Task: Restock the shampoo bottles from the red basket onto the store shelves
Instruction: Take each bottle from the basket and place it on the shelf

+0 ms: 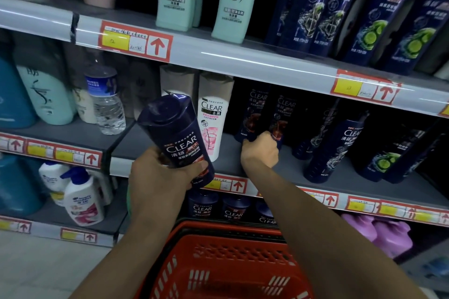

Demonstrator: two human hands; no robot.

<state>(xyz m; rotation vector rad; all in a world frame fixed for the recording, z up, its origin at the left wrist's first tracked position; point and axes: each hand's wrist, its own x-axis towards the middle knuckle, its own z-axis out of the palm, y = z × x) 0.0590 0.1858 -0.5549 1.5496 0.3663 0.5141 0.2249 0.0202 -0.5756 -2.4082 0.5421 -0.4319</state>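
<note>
On the middle shelf (340, 173), my right fingers (249, 141) grip a dark bottle (279, 116) to seat it. My left fingers (195, 168) hold 1 spare bottle (177, 136).

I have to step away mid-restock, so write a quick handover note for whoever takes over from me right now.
The left hand grips a dark blue CLEAR bottle, tilted, in front of the middle shelf, not yet placed.
The right hand grips the base of a shelved CLEAR bottle that stands beside a matching one.
The red basket is below; its visible part shows no bottles.
Left to do: probably shelve the held bottle next to those two, then check the basket.
</note>
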